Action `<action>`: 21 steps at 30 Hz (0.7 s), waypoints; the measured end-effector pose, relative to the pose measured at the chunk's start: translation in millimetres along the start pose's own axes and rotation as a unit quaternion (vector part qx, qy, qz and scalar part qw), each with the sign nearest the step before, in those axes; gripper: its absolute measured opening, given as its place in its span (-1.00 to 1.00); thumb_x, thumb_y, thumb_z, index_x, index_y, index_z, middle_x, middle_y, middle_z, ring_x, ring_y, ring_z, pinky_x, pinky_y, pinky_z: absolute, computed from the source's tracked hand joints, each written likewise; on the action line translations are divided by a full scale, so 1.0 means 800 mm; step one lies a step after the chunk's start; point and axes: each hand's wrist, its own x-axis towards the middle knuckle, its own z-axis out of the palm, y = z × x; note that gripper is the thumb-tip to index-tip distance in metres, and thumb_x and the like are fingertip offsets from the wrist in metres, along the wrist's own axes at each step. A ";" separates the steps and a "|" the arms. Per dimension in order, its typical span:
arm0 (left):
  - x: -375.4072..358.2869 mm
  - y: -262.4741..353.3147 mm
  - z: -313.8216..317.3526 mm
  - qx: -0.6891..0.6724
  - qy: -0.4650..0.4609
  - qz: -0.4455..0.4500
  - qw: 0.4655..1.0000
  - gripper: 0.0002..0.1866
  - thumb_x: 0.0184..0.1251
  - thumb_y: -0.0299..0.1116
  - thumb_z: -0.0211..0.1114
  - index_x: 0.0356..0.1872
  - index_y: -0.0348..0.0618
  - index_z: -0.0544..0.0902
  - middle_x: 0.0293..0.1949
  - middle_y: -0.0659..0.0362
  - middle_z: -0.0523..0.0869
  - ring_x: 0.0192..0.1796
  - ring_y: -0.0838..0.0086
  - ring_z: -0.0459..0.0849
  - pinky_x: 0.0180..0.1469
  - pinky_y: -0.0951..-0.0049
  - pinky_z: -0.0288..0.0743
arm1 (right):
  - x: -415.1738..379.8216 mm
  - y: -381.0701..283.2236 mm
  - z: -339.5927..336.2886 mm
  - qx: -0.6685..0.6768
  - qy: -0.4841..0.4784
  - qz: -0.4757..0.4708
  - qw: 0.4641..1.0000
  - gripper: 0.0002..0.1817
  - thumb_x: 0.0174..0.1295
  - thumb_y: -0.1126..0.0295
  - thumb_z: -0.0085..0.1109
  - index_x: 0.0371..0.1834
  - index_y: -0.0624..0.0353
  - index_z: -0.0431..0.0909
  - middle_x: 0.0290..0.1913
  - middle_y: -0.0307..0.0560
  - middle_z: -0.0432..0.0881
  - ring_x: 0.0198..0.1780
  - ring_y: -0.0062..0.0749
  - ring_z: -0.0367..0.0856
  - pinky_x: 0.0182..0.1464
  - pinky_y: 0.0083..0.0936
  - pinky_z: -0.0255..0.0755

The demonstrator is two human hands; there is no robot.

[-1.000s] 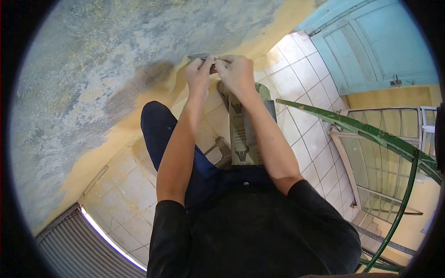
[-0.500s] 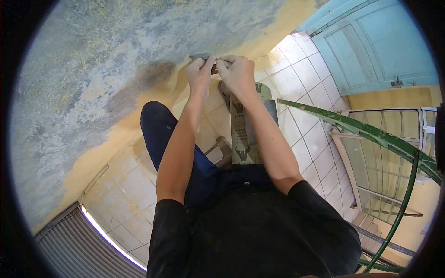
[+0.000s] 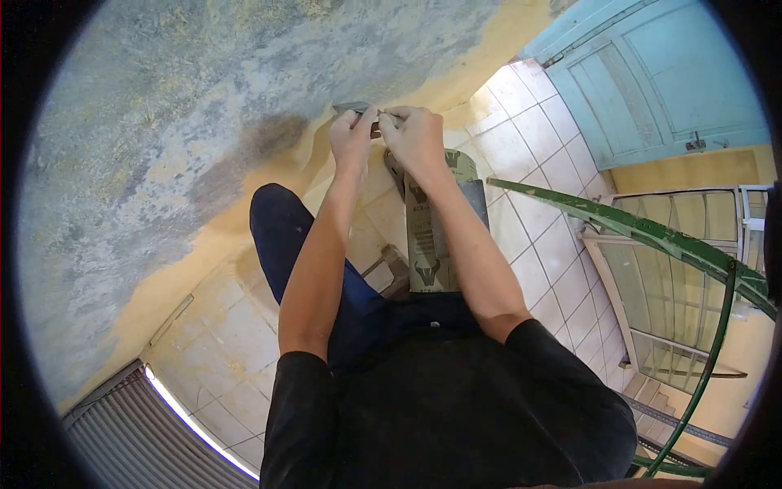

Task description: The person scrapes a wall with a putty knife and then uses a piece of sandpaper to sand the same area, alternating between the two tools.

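We pinch a thin grey piece (image 3: 352,107) in our closed left hand (image 3: 351,140), our right hand (image 3: 417,137) curled in beside it, apparently to steady it close to the wall (image 3: 269,73).

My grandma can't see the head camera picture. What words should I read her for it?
A left hand pinches a thin gray piece, with a right hand close beside it, near a patchy gray-and-yellow wall. Below is a surface printed with horned heads; a turquoise door is at upper right.
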 end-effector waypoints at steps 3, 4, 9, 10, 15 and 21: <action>0.001 -0.008 -0.006 -0.023 0.005 -0.018 1.000 -0.78 0.31 -0.38 0.38 -0.46 -0.33 0.66 -0.40 0.13 0.72 -0.38 0.49 0.70 -0.31 0.43 0.61 | -0.011 0.007 0.011 -0.008 0.016 -0.006 1.000 -0.68 0.17 0.31 0.24 -0.19 0.39 0.74 -0.36 0.30 0.72 -0.30 -0.05 0.79 -0.14 -0.33 0.63; 0.003 -0.015 -0.010 -0.056 0.015 -0.026 0.998 -0.78 0.30 -0.37 0.38 -0.46 -0.33 0.67 -0.41 0.14 0.72 -0.38 0.50 0.70 -0.32 0.42 0.61 | -0.009 0.012 0.015 -0.023 0.007 -0.018 1.000 -0.68 0.18 0.31 0.24 -0.19 0.38 0.74 -0.35 0.29 0.73 -0.30 -0.05 0.79 -0.15 -0.33 0.63; 0.012 -0.028 -0.015 0.011 0.010 -0.026 1.000 -0.79 0.27 -0.37 0.38 -0.43 -0.35 0.68 -0.41 0.13 0.73 -0.39 0.50 0.69 -0.32 0.41 0.60 | -0.012 0.007 0.012 -0.007 -0.007 0.022 1.000 -0.69 0.18 0.31 0.24 -0.17 0.36 0.74 -0.34 0.28 0.73 -0.29 -0.03 0.79 -0.14 -0.33 0.62; 0.012 -0.030 -0.016 -0.013 0.027 -0.047 0.998 -0.79 0.26 -0.37 0.39 -0.45 -0.35 0.67 -0.42 0.13 0.72 -0.40 0.51 0.68 -0.33 0.40 0.59 | -0.010 0.016 0.018 -0.008 -0.004 0.003 1.000 -0.68 0.18 0.31 0.24 -0.17 0.37 0.74 -0.34 0.29 0.73 -0.28 -0.04 0.80 -0.14 -0.34 0.62; 0.012 -0.020 -0.011 0.033 0.013 0.017 0.999 -0.77 0.27 -0.36 0.39 -0.47 -0.34 0.66 -0.43 0.11 0.72 -0.41 0.50 0.68 -0.34 0.40 0.59 | -0.003 0.015 0.018 0.057 0.013 0.023 0.998 -0.66 0.17 0.29 0.26 -0.17 0.40 0.74 -0.34 0.28 0.74 -0.27 -0.08 0.81 -0.15 -0.38 0.63; 0.002 -0.005 0.002 0.059 0.007 0.028 0.998 -0.72 0.31 -0.30 0.40 -0.49 -0.32 0.65 -0.45 0.13 0.71 -0.45 0.49 0.69 -0.39 0.43 0.56 | 0.005 0.020 0.004 0.058 0.047 -0.040 0.996 -0.70 0.14 0.27 0.22 -0.32 0.32 0.76 -0.48 0.29 0.67 -0.39 0.12 0.71 -0.21 -0.22 0.60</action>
